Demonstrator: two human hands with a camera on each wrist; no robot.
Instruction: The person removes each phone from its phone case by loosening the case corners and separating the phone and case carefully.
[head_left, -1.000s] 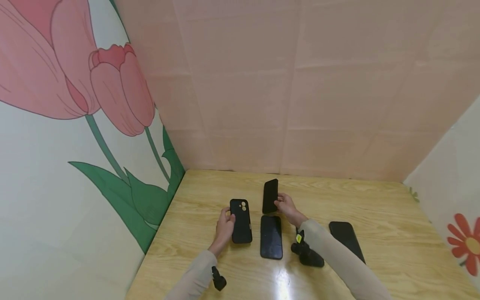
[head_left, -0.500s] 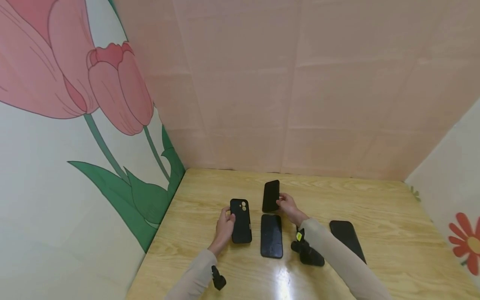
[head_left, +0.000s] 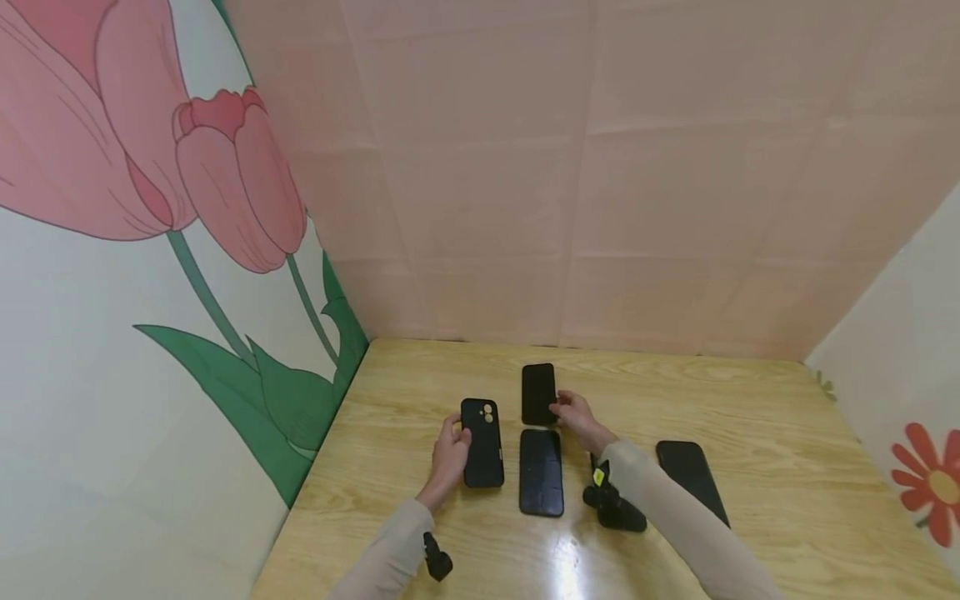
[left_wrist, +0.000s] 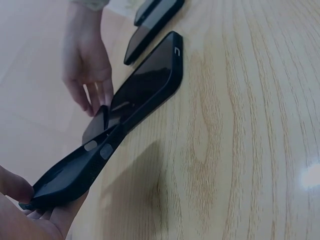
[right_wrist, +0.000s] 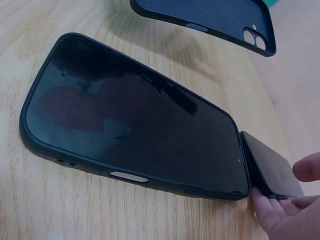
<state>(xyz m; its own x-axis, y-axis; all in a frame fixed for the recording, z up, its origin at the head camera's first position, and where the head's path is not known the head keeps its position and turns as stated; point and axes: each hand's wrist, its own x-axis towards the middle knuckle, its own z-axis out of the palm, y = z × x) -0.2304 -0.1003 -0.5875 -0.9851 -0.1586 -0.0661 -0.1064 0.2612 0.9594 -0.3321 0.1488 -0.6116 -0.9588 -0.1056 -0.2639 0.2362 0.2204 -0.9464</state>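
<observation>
My left hand [head_left: 450,454] holds a black phone case [head_left: 482,443] by its left edge, thumb on the inside. Two round camera holes show near its top, and in the left wrist view the case [left_wrist: 65,175] is raised off the table. My right hand [head_left: 577,418] has its fingers at the right edge of a dark phone [head_left: 537,395] at the back. Up close in the right wrist view, the fingers reach under the tilted phone [right_wrist: 272,167], with the thumb over it. Between the hands lies another phone [head_left: 541,473], screen up in a black case.
Another black phone [head_left: 688,471] lies right of the right forearm. One more dark phone-like slab [head_left: 622,518] is partly hidden beneath the right wrist's camera. The wooden table [head_left: 405,375] meets a pink wall covering [head_left: 480,250] at the back.
The phone at my right hand has turned from leaning on edge to facing up more flatly. The left hand and the phone case have hardly moved.
</observation>
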